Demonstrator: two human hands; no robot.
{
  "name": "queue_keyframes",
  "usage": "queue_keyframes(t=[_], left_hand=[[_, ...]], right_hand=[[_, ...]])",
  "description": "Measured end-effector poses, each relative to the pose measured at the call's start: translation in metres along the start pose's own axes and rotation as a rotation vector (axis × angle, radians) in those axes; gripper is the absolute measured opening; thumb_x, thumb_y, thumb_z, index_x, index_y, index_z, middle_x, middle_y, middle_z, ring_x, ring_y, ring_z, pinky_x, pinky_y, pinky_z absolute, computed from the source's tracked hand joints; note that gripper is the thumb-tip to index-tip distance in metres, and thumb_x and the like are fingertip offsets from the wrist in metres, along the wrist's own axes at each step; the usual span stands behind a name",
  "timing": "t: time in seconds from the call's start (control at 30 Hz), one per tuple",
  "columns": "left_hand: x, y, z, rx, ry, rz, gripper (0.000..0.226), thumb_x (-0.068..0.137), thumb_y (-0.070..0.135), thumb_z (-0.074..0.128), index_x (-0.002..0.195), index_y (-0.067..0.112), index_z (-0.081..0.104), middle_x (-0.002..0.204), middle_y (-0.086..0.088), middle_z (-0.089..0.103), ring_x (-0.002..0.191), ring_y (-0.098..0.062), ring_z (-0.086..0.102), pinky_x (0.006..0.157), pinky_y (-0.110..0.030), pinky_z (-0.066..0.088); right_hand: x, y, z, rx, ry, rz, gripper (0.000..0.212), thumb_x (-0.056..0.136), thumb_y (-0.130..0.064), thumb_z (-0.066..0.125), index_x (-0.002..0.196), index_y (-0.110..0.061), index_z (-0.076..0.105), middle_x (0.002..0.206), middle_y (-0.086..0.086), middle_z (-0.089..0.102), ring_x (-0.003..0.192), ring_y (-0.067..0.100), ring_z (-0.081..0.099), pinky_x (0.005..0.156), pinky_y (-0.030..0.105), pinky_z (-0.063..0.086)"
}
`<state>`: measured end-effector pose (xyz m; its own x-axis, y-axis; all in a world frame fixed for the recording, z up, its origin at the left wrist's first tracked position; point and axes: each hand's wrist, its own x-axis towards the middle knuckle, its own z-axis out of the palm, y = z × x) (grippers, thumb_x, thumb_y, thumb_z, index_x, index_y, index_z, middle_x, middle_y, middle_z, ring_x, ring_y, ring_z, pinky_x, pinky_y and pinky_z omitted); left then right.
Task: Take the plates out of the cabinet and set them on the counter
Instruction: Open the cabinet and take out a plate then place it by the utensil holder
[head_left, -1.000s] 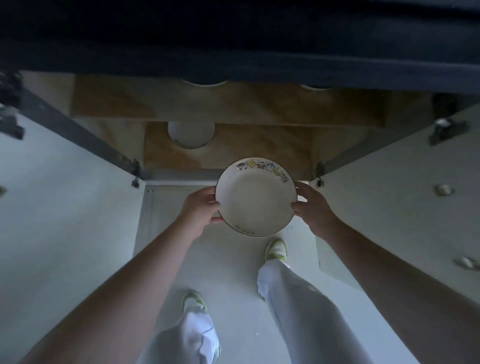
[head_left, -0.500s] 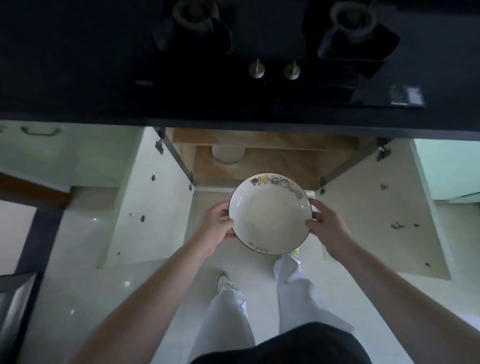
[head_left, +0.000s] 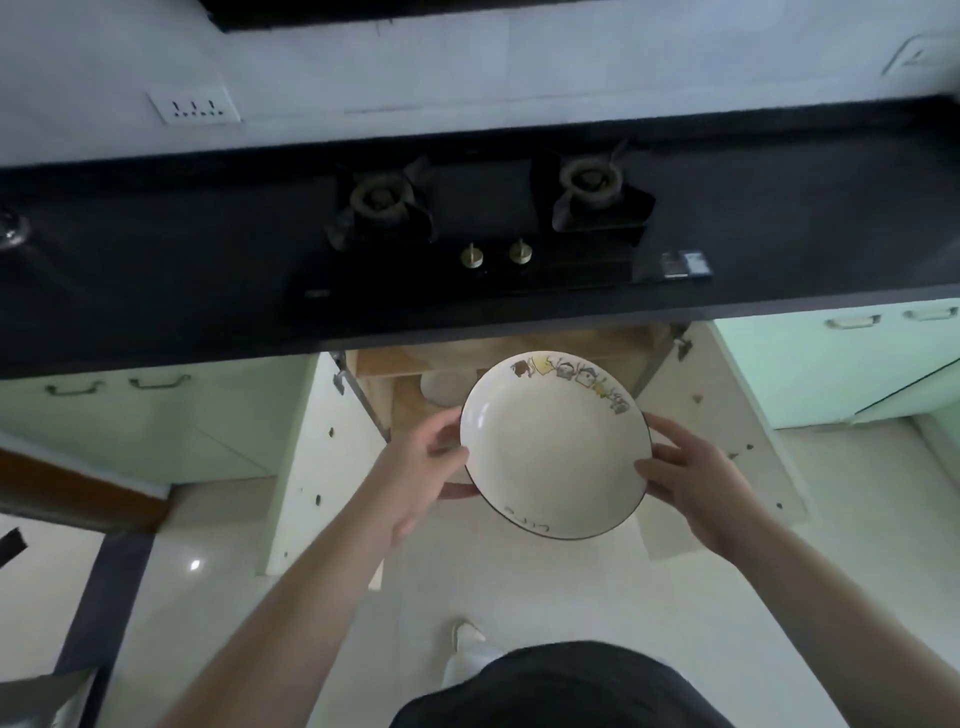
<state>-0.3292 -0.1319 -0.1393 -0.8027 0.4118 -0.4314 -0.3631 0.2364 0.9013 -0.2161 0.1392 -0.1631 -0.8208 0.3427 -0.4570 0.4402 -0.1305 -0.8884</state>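
A white plate (head_left: 550, 447) with a dark rim and small cartoon drawings along its far edge is held in the air in front of the open cabinet (head_left: 400, 374), below the edge of the black counter (head_left: 156, 291). My left hand (head_left: 421, 467) grips its left rim, thumb on top and fingers underneath. My right hand (head_left: 685, 478) grips the right rim the same way. Another white plate (head_left: 441, 387) lies inside the cabinet on the wooden shelf, partly hidden by the held plate.
A two-burner gas hob (head_left: 488, 218) with two brass knobs sits in the counter straight ahead. Both cabinet doors, left (head_left: 311, 457) and right (head_left: 727, 436), stand open. A wall socket (head_left: 195, 106) is on the backsplash. My legs and a shoe (head_left: 467, 636) are below on the pale floor.
The plate has come up and out from the cabinet mouth with both hands still on it. The view has risen, so the counter, hob and wall now show.
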Motion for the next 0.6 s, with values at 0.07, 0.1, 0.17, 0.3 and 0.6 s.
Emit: queue_keyframes(t=[0.07, 0.1, 0.17, 0.3, 0.6], left_hand=[[-0.008, 0.016, 0.013, -0.005, -0.019, 0.040, 0.046, 0.097, -0.001, 0.050, 0.120, 0.036, 0.066, 0.108, 0.004, 0.075, 0.096, -0.016, 0.072, 0.073, -0.038, 0.062], [-0.011, 0.022, 0.021, -0.009, -0.020, 0.056, 0.045, 0.098, 0.000, 0.050, 0.118, 0.038, 0.065, 0.107, 0.004, 0.075, 0.094, -0.016, 0.072, 0.073, -0.037, 0.062], [-0.017, 0.037, 0.044, -0.026, -0.029, 0.090, 0.045, 0.099, 0.001, 0.049, 0.113, 0.041, 0.064, 0.105, 0.006, 0.076, 0.091, -0.016, 0.073, 0.072, -0.037, 0.062], [-0.022, 0.057, 0.088, -0.043, -0.029, 0.104, 0.043, 0.098, -0.001, 0.049, 0.118, 0.035, 0.064, 0.101, 0.010, 0.076, 0.090, -0.013, 0.073, 0.068, -0.035, 0.062], [-0.037, 0.060, 0.156, -0.090, -0.073, 0.088, 0.038, 0.098, 0.003, 0.051, 0.124, 0.026, 0.064, 0.111, -0.004, 0.075, 0.098, -0.020, 0.072, 0.067, -0.031, 0.060]], right_hand=[[-0.008, -0.013, -0.013, -0.017, 0.010, -0.046, 0.054, 0.085, 0.011, 0.053, 0.106, -0.037, 0.068, 0.094, 0.001, 0.077, 0.084, 0.014, 0.072, 0.070, 0.022, 0.057], [-0.012, -0.020, -0.020, -0.022, 0.022, -0.063, 0.051, 0.087, 0.008, 0.053, 0.106, -0.037, 0.067, 0.095, 0.000, 0.077, 0.086, 0.014, 0.072, 0.071, 0.024, 0.058], [-0.022, -0.031, -0.038, 0.012, 0.053, -0.086, 0.045, 0.090, 0.002, 0.051, 0.111, -0.035, 0.067, 0.098, 0.000, 0.077, 0.090, 0.018, 0.071, 0.075, 0.030, 0.058], [-0.046, -0.041, -0.077, 0.118, 0.148, -0.106, 0.039, 0.093, 0.001, 0.046, 0.120, -0.020, 0.064, 0.096, 0.004, 0.077, 0.086, 0.019, 0.071, 0.075, 0.030, 0.058], [-0.094, -0.051, -0.153, 0.224, 0.153, -0.181, 0.031, 0.096, -0.002, 0.051, 0.118, -0.016, 0.067, 0.103, 0.011, 0.075, 0.091, 0.018, 0.069, 0.081, 0.027, 0.058]])
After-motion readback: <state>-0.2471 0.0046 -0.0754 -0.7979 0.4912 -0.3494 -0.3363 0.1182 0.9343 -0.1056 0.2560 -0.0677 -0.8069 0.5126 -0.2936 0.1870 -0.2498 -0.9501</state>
